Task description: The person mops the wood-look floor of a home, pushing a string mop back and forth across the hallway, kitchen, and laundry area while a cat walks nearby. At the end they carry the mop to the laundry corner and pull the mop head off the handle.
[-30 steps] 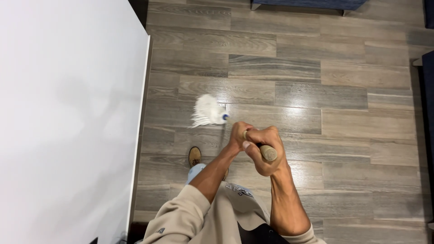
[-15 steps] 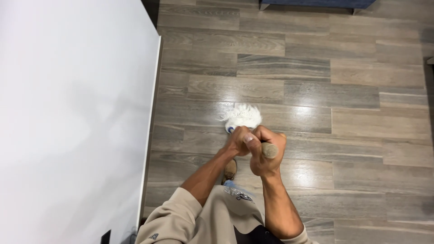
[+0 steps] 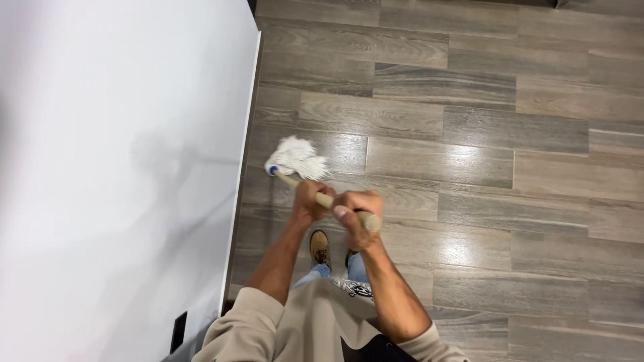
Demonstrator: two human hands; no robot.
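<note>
Grey wood-look planks make up the floor point(image 3: 469, 134), glossy enough to throw back pale patches of light, and a plain white wall point(image 3: 114, 167) fills the left side and carries a faint shadow.

A mop point(image 3: 298, 161) lies low on the floor just beside the wall's base. Its head is a bunch of white strings, fanned out and a little ragged, joined to a pale wooden handle point(image 3: 322, 198) by a small blue collar at the left of the strings. The handle slants up and to the right, ending in a rounded wooden tip that pokes out past the right hand point(image 3: 357, 218).

Both hands are closed around the handle: the left hand point(image 3: 310, 201) lower down, nearer the mop head, the right hand at the top end, fingers curled fully round it.

Much of the handle is hidden inside the two fists. Below them, one tan shoe point(image 3: 320, 247) shows between the forearms, along with a bit of blue jeans; the other foot is mostly covered by the right arm. Beige sleeves are cut off by the bottom edge.
</note>
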